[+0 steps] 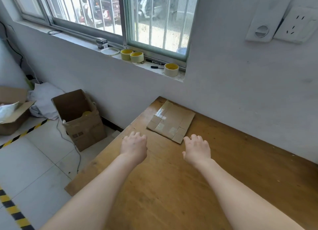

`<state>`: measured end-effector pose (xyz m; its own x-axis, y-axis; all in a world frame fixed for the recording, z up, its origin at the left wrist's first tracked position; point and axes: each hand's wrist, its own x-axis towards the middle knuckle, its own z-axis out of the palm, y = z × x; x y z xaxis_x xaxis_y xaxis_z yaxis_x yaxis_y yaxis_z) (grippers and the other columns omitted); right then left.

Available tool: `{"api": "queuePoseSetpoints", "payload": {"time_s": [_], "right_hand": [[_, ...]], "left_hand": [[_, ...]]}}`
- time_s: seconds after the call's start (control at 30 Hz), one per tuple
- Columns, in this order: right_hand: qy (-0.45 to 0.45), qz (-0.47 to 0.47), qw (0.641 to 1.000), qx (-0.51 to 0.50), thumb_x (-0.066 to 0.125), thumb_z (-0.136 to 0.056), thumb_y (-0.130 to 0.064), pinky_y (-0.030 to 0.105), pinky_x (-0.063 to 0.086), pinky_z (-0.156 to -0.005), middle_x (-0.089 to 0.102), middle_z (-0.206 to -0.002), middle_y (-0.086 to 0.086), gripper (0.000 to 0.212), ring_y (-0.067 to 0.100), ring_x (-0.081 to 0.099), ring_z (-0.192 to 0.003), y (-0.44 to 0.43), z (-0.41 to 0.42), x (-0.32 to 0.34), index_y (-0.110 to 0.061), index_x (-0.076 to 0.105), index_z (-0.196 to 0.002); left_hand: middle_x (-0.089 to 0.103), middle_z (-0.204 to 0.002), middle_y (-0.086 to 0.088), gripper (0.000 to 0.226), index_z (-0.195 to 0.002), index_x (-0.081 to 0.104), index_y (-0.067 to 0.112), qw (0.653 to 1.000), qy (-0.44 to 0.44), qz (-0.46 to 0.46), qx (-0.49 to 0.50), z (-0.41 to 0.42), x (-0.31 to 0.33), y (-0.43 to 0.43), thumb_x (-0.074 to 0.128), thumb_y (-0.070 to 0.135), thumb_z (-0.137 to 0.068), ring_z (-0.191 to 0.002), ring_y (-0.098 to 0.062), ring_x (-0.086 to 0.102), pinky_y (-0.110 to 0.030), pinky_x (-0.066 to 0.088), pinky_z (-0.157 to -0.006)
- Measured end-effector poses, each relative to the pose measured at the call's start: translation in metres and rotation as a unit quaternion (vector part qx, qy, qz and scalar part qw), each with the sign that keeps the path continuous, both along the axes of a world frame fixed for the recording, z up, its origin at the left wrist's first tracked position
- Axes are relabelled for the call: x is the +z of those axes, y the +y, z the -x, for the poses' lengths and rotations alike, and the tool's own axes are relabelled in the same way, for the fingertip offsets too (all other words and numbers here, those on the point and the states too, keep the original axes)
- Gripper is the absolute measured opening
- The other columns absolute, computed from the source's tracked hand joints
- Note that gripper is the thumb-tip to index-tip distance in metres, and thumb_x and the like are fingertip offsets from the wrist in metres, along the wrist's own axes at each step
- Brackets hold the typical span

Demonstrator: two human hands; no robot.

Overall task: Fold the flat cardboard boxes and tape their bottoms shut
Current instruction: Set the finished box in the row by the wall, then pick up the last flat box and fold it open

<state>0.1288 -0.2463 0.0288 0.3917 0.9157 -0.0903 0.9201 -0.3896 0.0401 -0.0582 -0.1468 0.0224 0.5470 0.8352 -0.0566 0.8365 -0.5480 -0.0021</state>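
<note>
On the floor at far left, one open brown cardboard carton [12, 109], cut off by the frame edge. Beside it, a second open brown carton [80, 119] with something yellow inside, too dim to identify. Along the grey windowsill [154, 69], three yellow-cored rolls of tape [126, 54] (two touching, one apart). On the brown wooden table [223, 169], one flat taped brown cardboard box [171, 121] near the wall. Just short of it, left hand [133, 146] and right hand [197, 149], palms down, fingers loosely curled, holding nothing; fingertips hidden.
</note>
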Motion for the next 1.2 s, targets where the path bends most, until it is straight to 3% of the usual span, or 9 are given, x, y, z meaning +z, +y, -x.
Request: {"api": "queuePoseSetpoints", "payload": {"time_s": [0.37, 0.47, 0.57, 0.63, 0.77, 0.9, 1.07, 1.2], "right_hand": [[0.085, 0.067, 0.984, -0.138, 0.054, -0.095, -0.037, 0.033, 0.043, -0.093, 0.052, -0.126, 0.005, 0.039, 0.023, 0.048, -0.115, 0.081, -0.018, -0.052, -0.019, 0.048, -0.129], [0.146, 0.056, 0.968, -0.194, 0.054, -0.095, -0.04, 0.036, 0.045, -0.096, 0.05, -0.135, 0.005, 0.053, 0.024, 0.046, -0.124, 0.097, -0.023, -0.067, -0.018, 0.039, -0.141], [0.201, 0.035, 0.949, -0.239, 0.055, -0.095, -0.043, 0.037, 0.044, -0.101, 0.046, -0.142, 0.005, 0.064, 0.025, 0.045, -0.129, 0.109, -0.025, -0.078, -0.016, 0.031, -0.147], [0.221, 0.008, 0.937, -0.27, 0.056, -0.094, -0.042, 0.037, 0.043, -0.102, 0.046, -0.143, 0.006, 0.066, 0.025, 0.044, -0.13, 0.113, -0.024, -0.081, -0.015, 0.029, -0.148], [0.291, -0.062, 0.881, -0.369, 0.058, -0.094, -0.042, 0.039, 0.038, -0.107, 0.038, -0.151, 0.007, 0.071, 0.027, 0.039, -0.137, 0.118, -0.026, -0.083, -0.015, 0.026, -0.151], [0.312, -0.126, 0.83, -0.444, 0.056, -0.095, -0.041, 0.041, 0.042, -0.106, 0.042, -0.147, 0.009, 0.064, 0.028, 0.044, -0.133, 0.109, -0.025, -0.085, -0.012, 0.033, -0.148], [0.363, -0.173, 0.793, -0.457, 0.051, -0.095, -0.041, 0.043, 0.053, -0.086, 0.06, -0.116, 0.004, 0.042, 0.022, 0.059, -0.099, 0.084, -0.007, -0.089, -0.013, 0.06, -0.125], [0.375, -0.224, 0.777, -0.454, 0.055, -0.096, -0.033, 0.038, 0.05, -0.089, 0.05, -0.123, 0.004, 0.036, 0.019, 0.052, -0.101, 0.048, 0.005, -0.073, -0.014, 0.056, -0.126]], "left_hand": [[0.05, -0.127, -0.004, 0.032, -0.124, 0.051, 0.017, 0.993, 0.019, 0.103, -0.052, -0.047, -0.056, 0.11, 0.05, 0.032, -0.095, -0.118, -0.024, 0.044, -0.035, 0.041, -0.093], [0.036, -0.146, -0.008, 0.044, -0.136, 0.041, 0.015, 0.988, 0.0, 0.151, -0.046, -0.063, -0.071, 0.129, 0.051, 0.03, -0.096, -0.13, -0.026, 0.037, -0.039, 0.04, -0.101], [0.016, -0.159, -0.009, 0.064, -0.152, 0.018, 0.013, 0.973, -0.053, 0.222, -0.015, -0.075, -0.083, 0.144, 0.049, 0.03, -0.098, -0.143, -0.028, 0.022, -0.041, 0.031, -0.112], [0.02, -0.158, -0.009, 0.066, -0.153, 0.014, 0.011, 0.964, -0.094, 0.25, 0.01, -0.081, -0.085, 0.151, 0.048, 0.03, -0.099, -0.143, -0.027, 0.02, -0.041, 0.028, -0.114], [0.037, -0.146, -0.016, 0.058, -0.148, 0.027, 0.008, 0.926, -0.156, 0.329, 0.101, -0.092, -0.088, 0.16, 0.047, 0.034, -0.099, -0.135, -0.033, 0.035, -0.044, 0.036, -0.106], [0.058, -0.124, -0.014, 0.038, -0.124, 0.052, 0.004, 0.885, -0.22, 0.377, 0.164, -0.086, -0.086, 0.151, 0.041, 0.033, -0.102, -0.106, -0.027, 0.054, -0.036, 0.044, -0.084], [0.054, -0.135, -0.01, 0.04, -0.136, 0.047, 0.009, 0.787, -0.368, 0.42, 0.263, -0.065, -0.086, 0.11, 0.043, 0.026, -0.101, -0.121, -0.03, 0.052, -0.045, 0.044, -0.102], [0.057, -0.132, -0.011, 0.041, -0.134, 0.05, 0.007, 0.749, -0.427, 0.416, 0.288, -0.047, -0.089, 0.066, 0.048, 0.028, -0.098, -0.121, -0.03, 0.053, -0.05, 0.044, -0.102]]}}
